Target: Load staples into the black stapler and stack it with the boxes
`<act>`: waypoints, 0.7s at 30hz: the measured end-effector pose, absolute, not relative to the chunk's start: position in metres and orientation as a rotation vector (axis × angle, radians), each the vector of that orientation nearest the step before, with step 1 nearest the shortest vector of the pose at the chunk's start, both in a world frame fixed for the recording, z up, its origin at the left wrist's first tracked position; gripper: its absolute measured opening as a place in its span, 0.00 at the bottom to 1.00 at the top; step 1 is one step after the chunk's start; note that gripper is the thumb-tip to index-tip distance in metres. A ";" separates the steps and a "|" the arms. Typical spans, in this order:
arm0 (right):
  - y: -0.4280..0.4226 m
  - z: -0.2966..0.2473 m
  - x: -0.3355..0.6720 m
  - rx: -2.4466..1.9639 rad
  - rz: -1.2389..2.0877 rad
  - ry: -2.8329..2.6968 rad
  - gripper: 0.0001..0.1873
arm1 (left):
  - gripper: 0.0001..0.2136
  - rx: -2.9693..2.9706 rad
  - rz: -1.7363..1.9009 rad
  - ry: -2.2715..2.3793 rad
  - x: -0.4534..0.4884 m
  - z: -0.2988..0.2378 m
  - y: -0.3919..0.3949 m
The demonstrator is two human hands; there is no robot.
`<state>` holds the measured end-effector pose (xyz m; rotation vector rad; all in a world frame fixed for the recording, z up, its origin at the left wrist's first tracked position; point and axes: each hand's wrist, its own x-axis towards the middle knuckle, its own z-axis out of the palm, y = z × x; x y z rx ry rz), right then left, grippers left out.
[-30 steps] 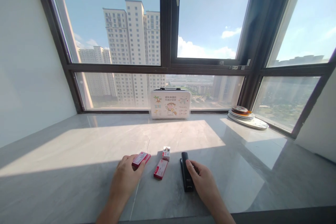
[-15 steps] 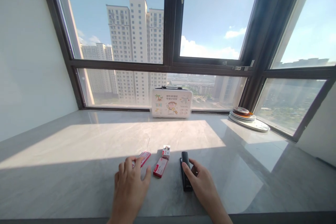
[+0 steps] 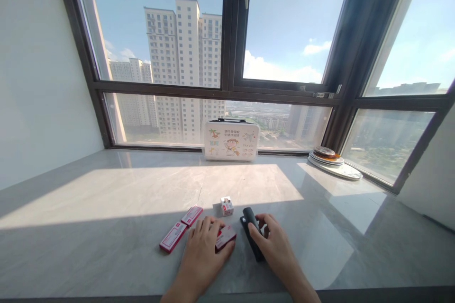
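My left hand (image 3: 202, 246) grips a small red-and-white box (image 3: 226, 236) between thumb and fingers, which hide its left part. A black stapler (image 3: 251, 234) lies on the grey marbled surface, its front end pointing away from me. Around its right side my right hand (image 3: 272, 239) is closed, with the thumb on top. Left of my left hand, two flat pink-and-white boxes, a nearer one (image 3: 173, 237) and a farther one (image 3: 192, 216), lie end to end in a slanting line. Beyond the held box stands a small white box (image 3: 226, 206) with red print.
A white carrying case (image 3: 231, 141) with cartoon prints stands against the window at the back. Stacked plates (image 3: 330, 158) sit in the far right corner. Dark window frames (image 3: 227, 89) border the marbled ledge (image 3: 117, 255), and a white wall (image 3: 39, 94) rises at the left.
My left hand has moved right, off the pink-and-white boxes and onto the red-and-white box, which is now turned. The stapler has tilted slightly under my right hand.
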<state>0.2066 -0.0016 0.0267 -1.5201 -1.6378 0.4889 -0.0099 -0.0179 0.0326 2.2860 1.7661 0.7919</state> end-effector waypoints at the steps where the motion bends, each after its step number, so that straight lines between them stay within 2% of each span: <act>1: 0.000 0.033 0.208 -1.504 0.461 -1.694 0.14 | 0.19 2.311 0.768 1.678 -0.012 0.034 -0.023; 5: 0.005 0.057 0.201 -1.415 0.426 -1.883 0.13 | 0.29 2.365 0.706 1.414 -0.016 0.038 -0.036; 9: 0.008 0.062 0.168 -1.295 0.485 -1.980 0.14 | 0.34 2.337 0.716 1.383 -0.022 0.036 -0.037; 14: 0.015 0.060 0.134 -1.337 0.581 -1.719 0.12 | 0.29 2.278 0.710 1.402 -0.037 0.034 -0.037; 18: 0.020 0.058 0.156 -1.086 0.876 -1.177 0.21 | 0.24 2.239 0.726 1.446 -0.047 0.032 -0.036; 21: 0.013 0.045 0.200 -1.086 0.937 -0.982 0.26 | 0.20 2.170 0.768 1.451 -0.049 0.032 -0.035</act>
